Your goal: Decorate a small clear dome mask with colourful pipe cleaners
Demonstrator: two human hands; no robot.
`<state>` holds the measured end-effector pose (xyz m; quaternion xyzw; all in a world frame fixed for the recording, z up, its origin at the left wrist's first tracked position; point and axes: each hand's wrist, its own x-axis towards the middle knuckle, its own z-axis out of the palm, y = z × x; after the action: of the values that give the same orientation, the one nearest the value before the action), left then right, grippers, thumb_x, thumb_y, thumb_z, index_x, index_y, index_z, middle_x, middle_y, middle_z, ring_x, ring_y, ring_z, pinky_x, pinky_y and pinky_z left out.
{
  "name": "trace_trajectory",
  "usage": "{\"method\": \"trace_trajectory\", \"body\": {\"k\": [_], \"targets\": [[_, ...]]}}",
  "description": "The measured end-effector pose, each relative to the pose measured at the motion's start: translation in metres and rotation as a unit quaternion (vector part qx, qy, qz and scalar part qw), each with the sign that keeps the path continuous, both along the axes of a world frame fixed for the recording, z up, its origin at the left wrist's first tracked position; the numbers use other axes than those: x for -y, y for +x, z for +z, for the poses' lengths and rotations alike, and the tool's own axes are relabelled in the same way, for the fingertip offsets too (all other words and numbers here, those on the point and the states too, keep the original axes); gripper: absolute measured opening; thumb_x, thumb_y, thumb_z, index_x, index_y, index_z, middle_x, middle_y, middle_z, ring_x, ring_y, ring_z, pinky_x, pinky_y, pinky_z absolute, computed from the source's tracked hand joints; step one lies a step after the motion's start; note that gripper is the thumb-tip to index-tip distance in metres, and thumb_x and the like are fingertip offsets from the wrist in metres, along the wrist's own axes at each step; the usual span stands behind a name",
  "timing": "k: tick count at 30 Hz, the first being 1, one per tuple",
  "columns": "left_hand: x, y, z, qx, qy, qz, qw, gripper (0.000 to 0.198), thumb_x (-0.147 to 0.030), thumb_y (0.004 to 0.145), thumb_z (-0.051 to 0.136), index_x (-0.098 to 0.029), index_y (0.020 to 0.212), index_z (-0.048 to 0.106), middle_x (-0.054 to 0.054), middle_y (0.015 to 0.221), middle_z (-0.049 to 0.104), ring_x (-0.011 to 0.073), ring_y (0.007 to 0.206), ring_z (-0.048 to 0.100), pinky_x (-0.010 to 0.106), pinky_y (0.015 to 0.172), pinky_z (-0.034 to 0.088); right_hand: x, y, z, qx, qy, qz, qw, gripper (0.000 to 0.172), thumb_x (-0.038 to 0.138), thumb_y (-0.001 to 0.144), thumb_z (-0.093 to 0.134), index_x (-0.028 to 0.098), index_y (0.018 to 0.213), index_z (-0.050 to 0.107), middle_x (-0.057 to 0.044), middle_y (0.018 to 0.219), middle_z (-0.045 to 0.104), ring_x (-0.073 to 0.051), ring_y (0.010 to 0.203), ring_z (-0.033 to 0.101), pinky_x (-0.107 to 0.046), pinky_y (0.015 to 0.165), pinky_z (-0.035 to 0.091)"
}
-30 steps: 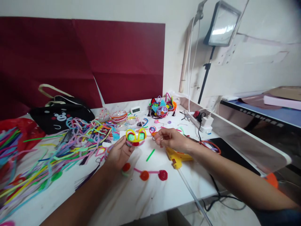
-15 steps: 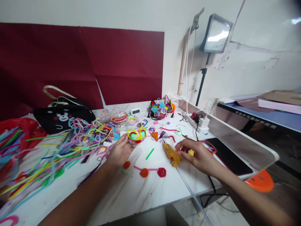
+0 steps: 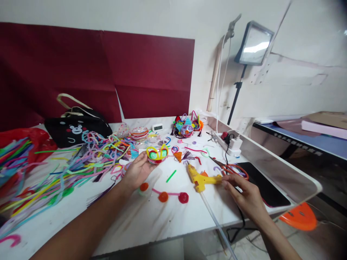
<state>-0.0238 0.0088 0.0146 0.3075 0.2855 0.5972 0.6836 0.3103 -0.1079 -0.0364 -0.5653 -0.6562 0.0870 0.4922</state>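
My left hand (image 3: 137, 171) is closed around the edge of a small pipe-cleaner animal face (image 3: 157, 155), with yellow pointed ears, green rounds and red below. A yellow hot glue gun (image 3: 200, 180) lies on the table, a clear glue stick (image 3: 215, 215) trailing from its back. At the end of its handle, the fingers and thumb of my right hand (image 3: 244, 191) pinch together. Below lie a pink strip with an orange coil (image 3: 163, 196) and a red coil (image 3: 183, 197). A short green pipe-cleaner piece (image 3: 171, 176) rests between my hands.
Loose pipe cleaners (image 3: 67, 177) heap up at left by a black bag (image 3: 77, 126). Finished colourful pieces (image 3: 187, 126) stand at the back. Orange-handled scissors (image 3: 234, 170), a black tablet-like slab (image 3: 260, 184) and a power strip (image 3: 230, 144) lie at right.
My right hand has moved right and down, from above the glue gun to the end of its handle, uncovering the scissors. My left hand still holds the animal face. The view shifted slightly.
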Motion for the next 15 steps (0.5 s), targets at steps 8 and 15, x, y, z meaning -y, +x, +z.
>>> {"method": "trace_trajectory", "body": {"k": [8, 15], "targets": [[0.002, 0.001, 0.001, 0.000, -0.009, 0.009, 1.000, 0.017, -0.006, 0.090, 0.046, -0.017, 0.086, 0.058, 0.006, 0.098, 0.069, 0.0203, 0.095, 0.068, 0.052, 0.094, 0.051, 0.002, -0.005, -0.008, 0.008, 0.124, -0.063, 0.990, 0.010, 0.026, 0.086, 0.062, 0.023, 0.093, 0.068, -0.004, 0.087, 0.072, -0.019, 0.074, 0.067, -0.030, 0.069, 0.055], [0.002, -0.001, -0.002, -0.011, -0.008, -0.020, 1.000, 0.019, -0.010, 0.092, 0.043, -0.016, 0.098, 0.060, 0.012, 0.105, 0.071, 0.0245, 0.096, 0.069, 0.057, 0.090, 0.052, 0.001, -0.002, -0.015, 0.034, 0.173, -0.069, 0.982, 0.014, 0.019, 0.084, 0.063, 0.023, 0.097, 0.065, -0.004, 0.090, 0.071, -0.020, 0.079, 0.068, -0.032, 0.072, 0.055]]}}
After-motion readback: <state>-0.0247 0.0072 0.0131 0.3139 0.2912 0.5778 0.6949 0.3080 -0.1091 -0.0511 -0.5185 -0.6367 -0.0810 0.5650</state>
